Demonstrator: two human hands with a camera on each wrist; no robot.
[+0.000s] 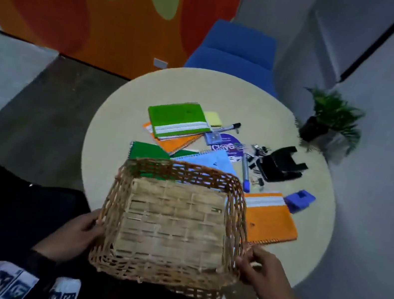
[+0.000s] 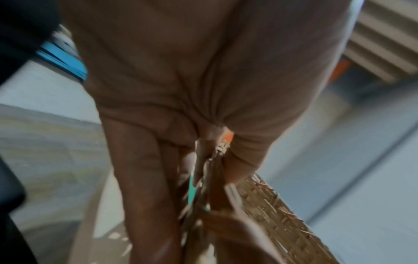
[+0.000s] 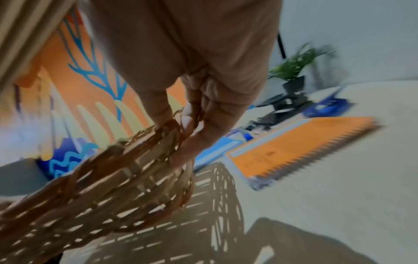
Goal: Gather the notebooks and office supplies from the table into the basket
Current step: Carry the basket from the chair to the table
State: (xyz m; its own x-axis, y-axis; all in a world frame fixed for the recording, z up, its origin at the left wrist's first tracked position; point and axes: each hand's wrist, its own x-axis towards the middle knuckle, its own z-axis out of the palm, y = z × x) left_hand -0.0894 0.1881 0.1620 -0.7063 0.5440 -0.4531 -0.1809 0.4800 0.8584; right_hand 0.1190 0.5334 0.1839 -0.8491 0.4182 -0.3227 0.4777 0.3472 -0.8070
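I hold an empty wicker basket (image 1: 171, 226) above the near edge of a round pale table (image 1: 251, 101). My left hand (image 1: 83, 228) grips its left rim and my right hand (image 1: 258, 267) grips its right rim (image 3: 158, 135). Beyond the basket lie a bright green notebook (image 1: 178, 119) on an orange one, a dark green notebook (image 1: 146, 152), a light blue notebook (image 1: 210, 162), an orange notebook (image 1: 270, 219), two markers (image 1: 244, 172), yellow sticky notes (image 1: 213, 118), binder clips (image 1: 258, 151), a black hole punch (image 1: 282, 165) and a purple sharpener (image 1: 299, 199). The basket hides part of the nearest notebooks.
A blue chair (image 1: 237, 48) stands behind the table. A potted plant (image 1: 331, 123) sits on the floor at the right by the grey wall. An orange mural wall (image 1: 98, 0) runs at the back left. Dark floor lies to the table's left.
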